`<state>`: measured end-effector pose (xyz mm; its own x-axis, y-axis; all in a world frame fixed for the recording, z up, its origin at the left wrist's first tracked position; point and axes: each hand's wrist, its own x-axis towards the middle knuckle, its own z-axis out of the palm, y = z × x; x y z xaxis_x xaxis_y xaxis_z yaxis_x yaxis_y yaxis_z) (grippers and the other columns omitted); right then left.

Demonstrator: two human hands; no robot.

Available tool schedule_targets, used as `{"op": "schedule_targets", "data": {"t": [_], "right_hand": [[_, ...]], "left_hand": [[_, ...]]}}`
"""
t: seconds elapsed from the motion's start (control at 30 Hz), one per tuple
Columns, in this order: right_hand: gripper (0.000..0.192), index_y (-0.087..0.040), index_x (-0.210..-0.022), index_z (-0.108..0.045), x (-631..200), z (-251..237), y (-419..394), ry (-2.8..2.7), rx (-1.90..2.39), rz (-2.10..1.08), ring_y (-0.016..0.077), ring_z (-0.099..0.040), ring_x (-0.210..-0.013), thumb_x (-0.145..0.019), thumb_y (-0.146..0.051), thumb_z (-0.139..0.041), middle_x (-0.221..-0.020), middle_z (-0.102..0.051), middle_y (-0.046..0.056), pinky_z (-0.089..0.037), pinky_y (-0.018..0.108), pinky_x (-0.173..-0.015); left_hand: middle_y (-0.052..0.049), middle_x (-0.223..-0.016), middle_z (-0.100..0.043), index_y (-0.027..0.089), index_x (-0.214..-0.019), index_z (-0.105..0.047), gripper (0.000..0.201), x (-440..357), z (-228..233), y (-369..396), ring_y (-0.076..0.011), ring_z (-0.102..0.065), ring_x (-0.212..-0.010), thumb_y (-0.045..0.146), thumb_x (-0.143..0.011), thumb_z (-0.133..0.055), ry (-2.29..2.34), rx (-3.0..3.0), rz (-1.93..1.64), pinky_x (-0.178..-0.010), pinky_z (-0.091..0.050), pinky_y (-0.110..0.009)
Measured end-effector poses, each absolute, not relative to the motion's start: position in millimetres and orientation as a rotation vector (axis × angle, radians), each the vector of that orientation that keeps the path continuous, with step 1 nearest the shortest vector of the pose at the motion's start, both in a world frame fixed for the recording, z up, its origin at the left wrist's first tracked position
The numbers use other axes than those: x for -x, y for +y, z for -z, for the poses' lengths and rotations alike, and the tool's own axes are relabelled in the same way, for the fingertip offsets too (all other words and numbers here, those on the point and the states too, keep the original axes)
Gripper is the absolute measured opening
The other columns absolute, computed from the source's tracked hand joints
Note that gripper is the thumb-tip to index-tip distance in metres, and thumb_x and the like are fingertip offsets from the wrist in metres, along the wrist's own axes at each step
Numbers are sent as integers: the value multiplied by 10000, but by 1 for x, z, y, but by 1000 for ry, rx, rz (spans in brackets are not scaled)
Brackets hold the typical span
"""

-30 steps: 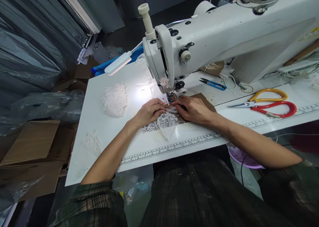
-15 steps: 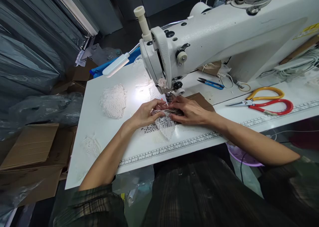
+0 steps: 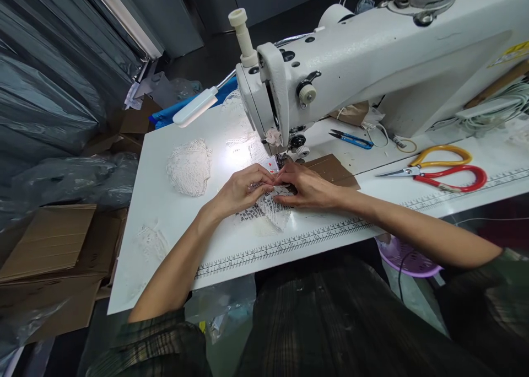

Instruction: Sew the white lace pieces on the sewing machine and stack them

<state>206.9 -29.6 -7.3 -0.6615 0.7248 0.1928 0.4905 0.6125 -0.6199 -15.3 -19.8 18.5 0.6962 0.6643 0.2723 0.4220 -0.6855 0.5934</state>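
Observation:
Both my hands pinch a piece of white lace (image 3: 275, 214) just in front of the sewing machine's presser foot (image 3: 284, 159). My left hand (image 3: 243, 187) grips its left side with thumb and fingers. From the right, my right hand (image 3: 306, 185) closes on the lace, fingertips almost touching those of the left. Part of the lace hangs toward me over the white table. The white sewing machine (image 3: 343, 63) stands over the hands, and its needle area is partly hidden. Under my right hand lies a brown cardboard piece (image 3: 334, 171).
A lace bundle (image 3: 189, 167) and a smaller lace piece (image 3: 152, 243) lie at left. On the right are scissors (image 3: 442, 170) with yellow and red handles and blue thread snips (image 3: 351, 139). A lamp (image 3: 195, 107) reaches over the table. A printed ruler (image 3: 285, 248) runs along the front edge.
My right fingertips have shifted slightly left, closer to the left hand, and the lace is bunched a little more between them. The view has moved slightly.

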Motion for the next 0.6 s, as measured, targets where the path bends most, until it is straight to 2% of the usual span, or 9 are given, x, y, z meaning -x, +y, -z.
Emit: {"op": "schedule_targets", "data": {"t": [0.1,0.2,0.3,0.4,0.5,0.6], "right_hand": [[192,-190,-914,-668,-205,3,-31,-2374,905,-867,210,-589,-951,-940,-327,-536,-1017,-654,94,-472,366,-859],[200,-188,-811,-635,-208,-3,-36,-2335,883,-991,154,-559,-766,-939,-302,-533,-845,-632,39,-451,313,-730],[196,-186,-797,-634,-213,-7,-43,-2235,965,-1203,118,-486,-615,-913,-337,-590,-684,-556,-20,-385,273,-581],[235,-186,-789,-616,-212,-6,-51,-2013,972,-1539,94,-464,-523,-907,-390,-618,-620,-529,-48,-373,247,-496],[230,-192,-768,-556,-199,-2,-56,-1735,988,-1796,98,-559,-510,-915,-357,-620,-632,-578,-38,-436,231,-460],[202,-207,-774,-505,-185,1,-55,-1552,1149,-1764,151,-682,-604,-926,-291,-607,-609,-598,-25,-486,226,-463]], "left_hand": [[-70,-984,-702,181,-914,-672,167,16,-20,-22,-149,-667,-889,324,-958,-597,835,-2393,-623,-657,-545,-254],[-49,-889,-707,178,-887,-677,190,20,-22,-28,-131,-657,-795,343,-950,-609,888,-2349,-596,-608,-517,-226],[-45,-834,-702,178,-899,-696,222,24,-24,-36,-111,-632,-689,363,-962,-591,914,-2244,-619,-578,-507,-227],[-45,-800,-697,168,-919,-694,283,27,-27,-41,-91,-577,-582,396,-986,-541,943,-2106,-600,-503,-468,-220],[-10,-685,-679,167,-897,-697,293,25,-31,-30,-79,-512,-496,398,-985,-539,1057,-2107,-549,-462,-407,-215],[3,-704,-713,205,-871,-732,220,15,-31,-1,-107,-590,-560,395,-923,-634,1127,-2341,-479,-535,-435,-237]]}}
